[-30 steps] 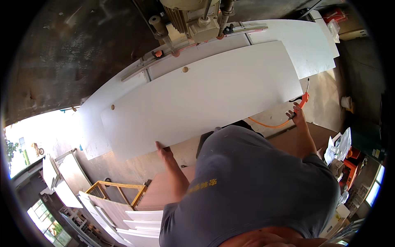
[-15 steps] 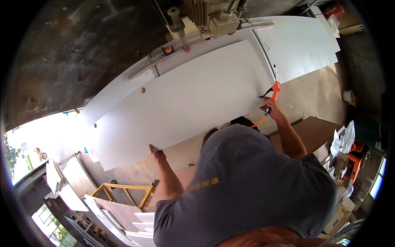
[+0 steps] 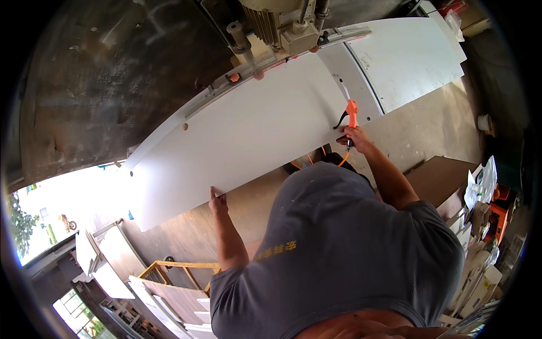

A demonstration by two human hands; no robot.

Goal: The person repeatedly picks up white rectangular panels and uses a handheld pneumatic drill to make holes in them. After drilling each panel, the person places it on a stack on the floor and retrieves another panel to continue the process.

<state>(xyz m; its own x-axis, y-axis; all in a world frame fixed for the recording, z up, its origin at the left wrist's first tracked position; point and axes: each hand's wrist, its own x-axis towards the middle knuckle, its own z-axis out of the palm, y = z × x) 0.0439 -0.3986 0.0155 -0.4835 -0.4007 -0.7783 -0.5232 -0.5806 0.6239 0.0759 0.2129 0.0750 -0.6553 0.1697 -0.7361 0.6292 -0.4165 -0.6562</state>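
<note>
A long white panel lies across the machine table, with a round hole near its far edge. At its near edge, my left hand grips the board, thumb on top and fingers partly hidden beneath. By the right end of the panel, my right hand is closed round an orange air blow gun. Its thin metal nozzle points away from me over the table, and a black lever stands out on its left. An orange hose runs from its base toward my body.
A motor-driven machine head stands over the far edge, beside a metal fence. The white table continues right. Brown boards lie at the right, and a yellow wooden frame with stacked panels stands lower left.
The white panel has shifted away from me, up against the fence, and leftward at its right end, baring more table there. My right hand has moved left with the blow gun.
</note>
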